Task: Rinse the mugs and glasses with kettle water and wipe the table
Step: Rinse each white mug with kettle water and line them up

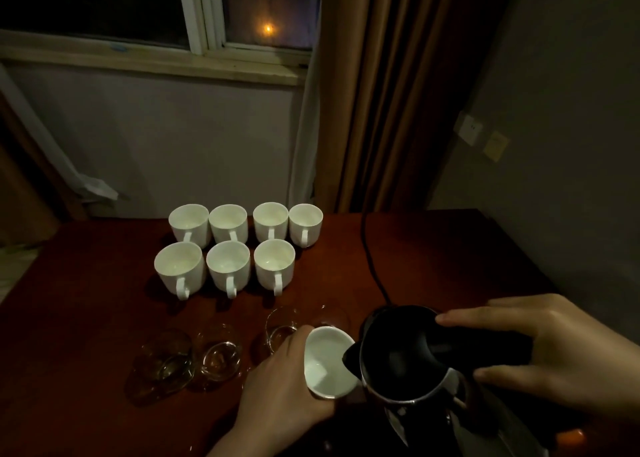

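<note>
Head view shows, nearest, the left hand (277,387) gripping one tilted white mug (327,363) just beside the spout of one black kettle (408,356), whose handle the right hand (540,352) grasps. Beyond them on the dark red tabletop (450,249) stand four clear glasses (220,354), then seven upright white mugs (228,266) in rows of three and four. No writing can be read.
</note>
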